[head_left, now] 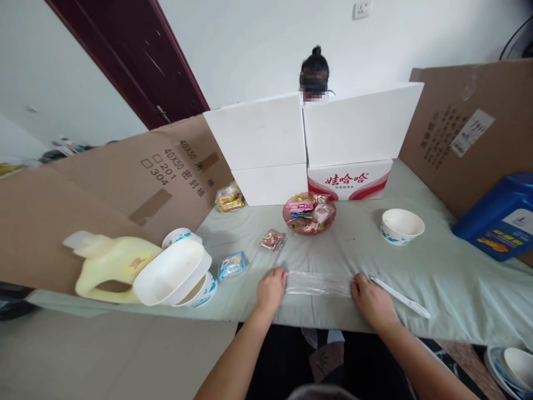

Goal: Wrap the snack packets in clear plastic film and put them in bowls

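A strip of clear plastic film (pixel 318 283) lies stretched between my two hands, low over the green cloth. My left hand (pixel 271 289) pinches its left end, and my right hand (pixel 372 297) grips the right end with curled fingers. Just right of my right hand rests a white stick-like tool (pixel 402 297), its kind unclear. Beyond my left hand is a brown-wrapped snack (pixel 272 240), and a blue-wrapped snack (pixel 231 265) lies to its left. Behind the film stands a pink glass bowl (pixel 290 222) heaped with packaged snacks.
On the left are a tipped pale-yellow jug (pixel 120 258), a white oblong dish (pixel 172 272) and paper bowls (pixel 204 291). A paper bowl (pixel 402 226) and a blue jug (pixel 499 222) stand right. White boxes (pixel 350 133) and cardboard (pixel 175 166) wall the table; a person (pixel 315 72) is behind.
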The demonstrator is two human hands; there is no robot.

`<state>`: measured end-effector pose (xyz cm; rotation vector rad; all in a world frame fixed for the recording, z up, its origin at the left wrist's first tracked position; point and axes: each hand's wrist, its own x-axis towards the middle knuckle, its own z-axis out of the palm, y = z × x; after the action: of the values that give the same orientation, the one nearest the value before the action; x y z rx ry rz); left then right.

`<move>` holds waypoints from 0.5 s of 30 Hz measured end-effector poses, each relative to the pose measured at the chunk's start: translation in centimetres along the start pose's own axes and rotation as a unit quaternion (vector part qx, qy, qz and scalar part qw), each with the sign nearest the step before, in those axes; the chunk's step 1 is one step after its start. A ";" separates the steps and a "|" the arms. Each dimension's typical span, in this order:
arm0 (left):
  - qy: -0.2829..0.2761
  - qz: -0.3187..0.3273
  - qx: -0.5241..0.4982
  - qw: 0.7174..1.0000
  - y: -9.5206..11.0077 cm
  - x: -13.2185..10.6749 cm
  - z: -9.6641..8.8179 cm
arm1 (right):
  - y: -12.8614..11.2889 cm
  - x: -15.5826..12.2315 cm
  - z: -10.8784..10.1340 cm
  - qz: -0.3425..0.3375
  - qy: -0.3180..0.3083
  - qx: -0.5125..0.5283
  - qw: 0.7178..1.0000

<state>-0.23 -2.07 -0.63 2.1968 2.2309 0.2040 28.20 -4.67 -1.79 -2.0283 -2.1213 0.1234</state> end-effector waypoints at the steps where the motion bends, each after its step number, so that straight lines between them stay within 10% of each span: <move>1: 0.007 -0.017 0.000 1.000 -0.2 0.3 0.0 | 0.0 0.0 0.0 0.006 0.008 0.000 1.000; 7: 0.189 0.083 -0.092 0.974 2.3 -1.6 -0.4 | 0.5 0.0 0.4 -0.051 0.110 0.012 0.993; 11: 0.082 0.226 -0.174 0.955 7.1 -4.9 -0.4 | 1.4 0.4 0.0 -0.050 0.074 0.044 0.995; 15: 0.010 0.223 -0.161 0.962 9.3 -5.8 0.0 | 2.3 -0.1 -1.3 -0.024 0.035 0.194 0.980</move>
<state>9.12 -7.77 -0.30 2.4647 1.5356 0.5468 30.70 -4.73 -1.00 -1.7282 -1.9208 0.4183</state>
